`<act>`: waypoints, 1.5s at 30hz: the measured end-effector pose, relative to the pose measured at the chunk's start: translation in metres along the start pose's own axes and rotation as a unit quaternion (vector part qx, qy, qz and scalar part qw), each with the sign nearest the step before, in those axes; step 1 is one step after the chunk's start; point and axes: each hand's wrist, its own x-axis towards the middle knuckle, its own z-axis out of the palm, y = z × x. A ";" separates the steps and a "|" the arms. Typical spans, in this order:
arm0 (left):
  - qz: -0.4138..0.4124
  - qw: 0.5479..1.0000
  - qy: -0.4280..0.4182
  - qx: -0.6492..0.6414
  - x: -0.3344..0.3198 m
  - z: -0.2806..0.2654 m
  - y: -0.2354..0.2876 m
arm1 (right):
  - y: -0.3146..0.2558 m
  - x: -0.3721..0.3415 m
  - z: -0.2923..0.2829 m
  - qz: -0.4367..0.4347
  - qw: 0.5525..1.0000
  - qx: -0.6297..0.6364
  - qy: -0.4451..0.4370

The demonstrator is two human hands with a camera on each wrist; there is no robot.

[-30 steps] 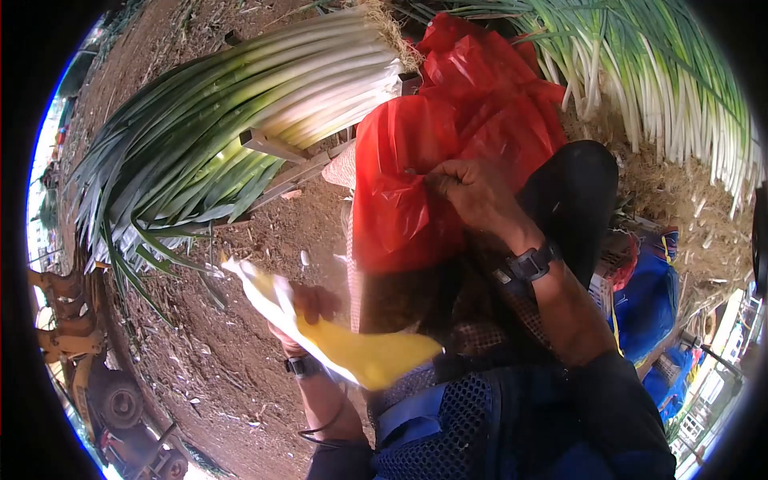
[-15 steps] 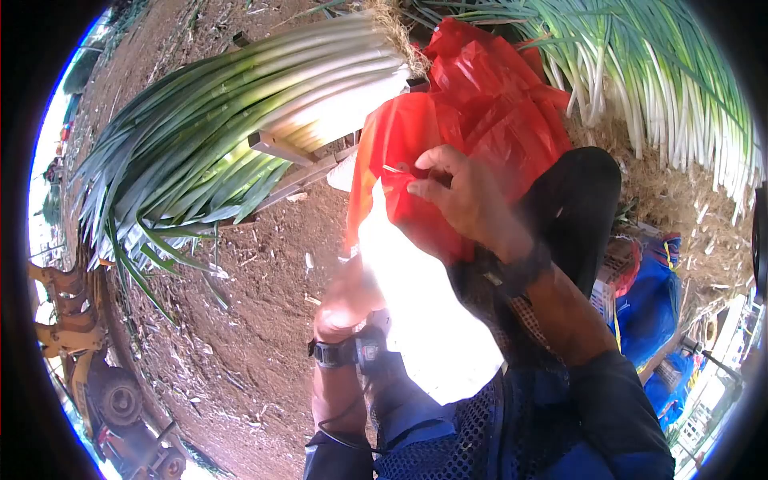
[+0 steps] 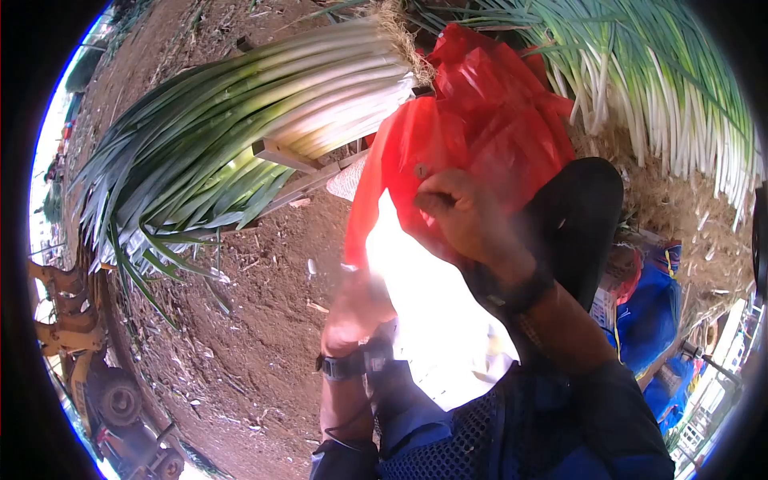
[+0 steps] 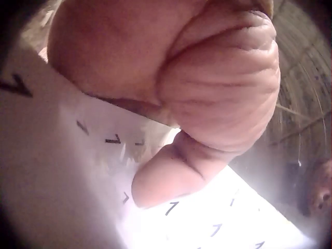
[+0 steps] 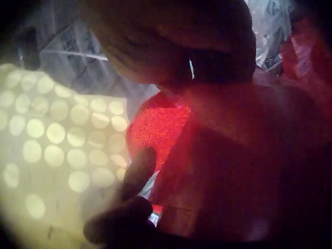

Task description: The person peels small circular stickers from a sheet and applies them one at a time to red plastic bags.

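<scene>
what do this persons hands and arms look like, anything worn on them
The left hand and right hand are bare, with no gloves. A dark left wrist strap and dark right wrist strap circle the wrists. The dark left sleeve and dark right sleeve leave the forearms bare.

Bare reddish-brown earth ground [image 3: 264,336], strewn with small pale plant scraps [image 3: 312,266], spreads across the left. A square-ended grey-brown bar [image 3: 282,154] rises from a long, narrow rail [image 3: 320,177] above it. At lower left stands a yellow-brown wheeled machine [image 3: 74,336] with a dark-tyred wheel [image 3: 120,400]. Bright daylight [image 3: 50,140] whitens the far left edge.
</scene>
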 end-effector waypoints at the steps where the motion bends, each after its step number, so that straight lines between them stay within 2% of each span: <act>1: -0.007 1.000 -0.009 -0.021 -0.003 0.002 0.005 | 0.001 0.002 -0.004 0.054 0.998 0.033 -0.005; 2: -0.014 0.999 -0.017 -0.041 -0.002 0.009 0.025 | -0.002 0.006 -0.010 0.107 0.992 0.065 -0.009; 3: -0.036 0.999 -0.021 0.029 -0.001 0.011 0.041 | -0.004 0.010 -0.015 0.160 0.982 0.098 -0.013; 4: -0.057 0.993 -0.024 0.100 -0.001 0.012 0.052 | 0.002 0.012 -0.016 0.140 0.982 0.126 -0.002; 5: -0.062 0.991 -0.034 0.113 -0.002 0.011 0.056 | 0.010 0.013 -0.013 0.121 0.980 0.155 0.009; 6: -0.010 0.990 -0.020 0.140 -0.002 0.014 0.064 | 0.017 0.014 -0.013 0.102 0.977 0.184 0.019; 8: 0.093 0.977 0.010 0.190 0.002 0.027 0.089 | 0.011 0.017 -0.017 0.147 0.970 0.192 0.012; 9: 0.048 0.985 -0.014 0.164 0.007 0.032 0.111 | 0.007 0.016 -0.015 0.155 0.965 0.208 0.024; 12: 0.100 0.969 -0.012 0.225 0.004 0.038 0.130 | 0.013 0.013 -0.013 0.148 0.946 0.285 0.049; 14: 0.095 0.985 -0.036 0.142 0.005 0.041 0.136 | 0.038 0.014 -0.001 0.100 0.943 0.309 0.076; 15: 0.067 0.988 -0.080 0.111 0.006 0.040 0.134 | 0.043 0.024 0.010 0.059 0.946 0.303 0.096; 16: 0.038 0.989 -0.123 0.080 0.007 0.039 0.130 | 0.045 0.021 0.005 0.065 0.966 0.228 0.107; 17: -0.068 0.986 -0.140 -0.053 0.011 0.037 0.114 | 0.032 0.021 -0.001 0.073 0.979 0.151 0.116; 18: -0.171 0.955 -0.154 -0.186 0.018 0.035 0.085 | 0.002 0.021 -0.007 0.093 0.982 0.137 0.094; 19: -0.269 0.896 -0.164 -0.314 0.024 0.033 0.058 | 0.003 0.023 -0.006 0.073 0.978 0.185 0.058; 20: -0.197 0.941 -0.167 -0.221 0.026 0.041 0.061 | 0.008 0.025 -0.005 0.053 0.971 0.232 0.022; 22: -0.060 0.989 -0.133 0.000 0.030 0.057 0.068 | 0.023 0.027 -0.004 0.054 0.974 0.219 0.008; 24: -0.056 0.977 -0.078 -0.188 0.036 0.060 0.063 | 0.021 0.027 -0.002 0.074 0.969 0.235 0.004; 25: -0.108 0.978 -0.096 -0.149 0.039 0.050 0.063 | 0.019 0.024 0.000 0.094 0.962 0.257 0.009; 28: -0.048 0.920 0.001 -0.388 0.044 0.059 0.071 | 0.004 0.014 -0.002 0.128 0.954 0.271 0.009; 29: -0.020 0.891 0.027 -0.453 0.050 0.056 0.048 | 0.002 0.015 0.001 0.130 0.953 0.273 0.003; 32: 0.032 0.887 0.059 -0.457 0.046 0.052 0.080 | -0.006 0.007 -0.001 0.138 0.952 0.272 -0.009; 33: 0.014 0.892 0.092 -0.442 0.047 0.048 0.077 | -0.006 0.005 0.000 0.138 0.953 0.269 -0.013; 36: 0.097 0.925 0.168 -0.326 0.054 0.043 0.081 | -0.006 0.001 0.001 0.133 0.957 0.258 -0.020; 37: 0.063 0.924 0.208 -0.315 0.060 0.039 0.071 | -0.007 0.000 0.001 0.133 0.957 0.257 -0.021; 41: 0.047 0.903 0.279 -0.323 0.063 0.028 0.074 | -0.010 -0.002 0.000 0.132 0.960 0.245 -0.027; 44: 0.033 0.926 0.307 -0.219 0.063 0.014 0.059 | -0.013 -0.002 0.000 0.130 0.963 0.236 -0.032; 45: 0.040 0.922 0.315 -0.222 0.064 0.015 0.057 | -0.013 -0.003 -0.002 0.130 0.964 0.230 -0.034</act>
